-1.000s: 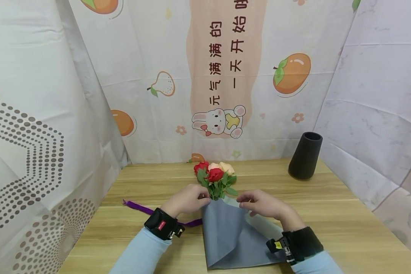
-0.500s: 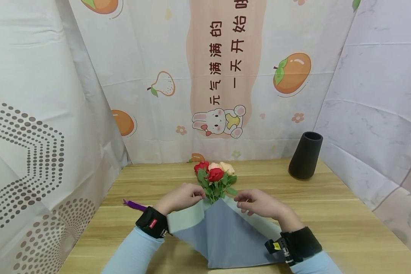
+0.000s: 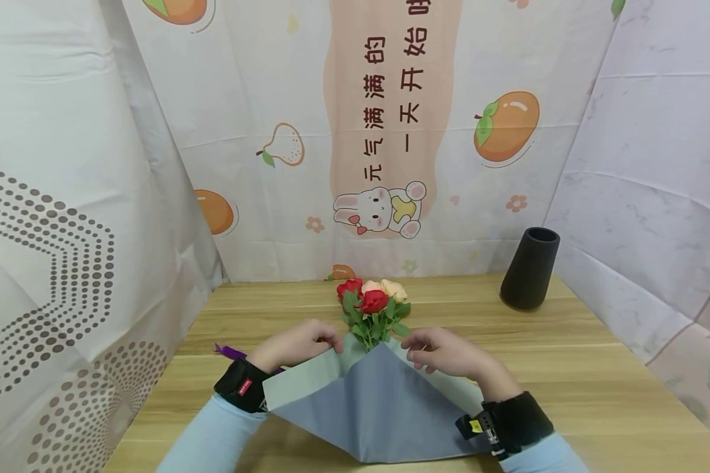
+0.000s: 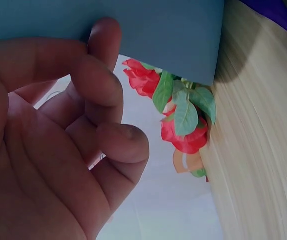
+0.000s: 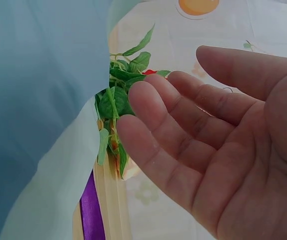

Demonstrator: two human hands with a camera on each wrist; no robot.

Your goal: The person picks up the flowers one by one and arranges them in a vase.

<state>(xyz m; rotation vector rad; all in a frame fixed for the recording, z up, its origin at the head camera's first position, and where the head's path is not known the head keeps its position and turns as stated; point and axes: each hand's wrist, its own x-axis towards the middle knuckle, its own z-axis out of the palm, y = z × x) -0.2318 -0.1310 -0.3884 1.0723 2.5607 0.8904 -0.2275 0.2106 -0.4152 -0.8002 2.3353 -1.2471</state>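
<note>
A sheet of wrapping paper, blue-grey outside and pale green inside, is folded around the stems of a bouquet of red and cream roses. My left hand pinches the upper edge of its left flap, which stands raised and turned outward. In the left wrist view, the thumb and a fingertip meet at the paper's edge. My right hand hovers at the right side of the bouquet, fingers slightly bent. The right wrist view shows its palm holding nothing, beside the paper and the green leaves.
A purple ribbon lies on the wooden table, partly hidden beneath the left arm and the paper. At the back right stands a black vase. Printed cloth hangs behind the table and along both sides.
My left hand has moved left and slightly down, drawing the left flap outward and exposing its pale green inside. The right hand has barely shifted. The roses stay in place.
</note>
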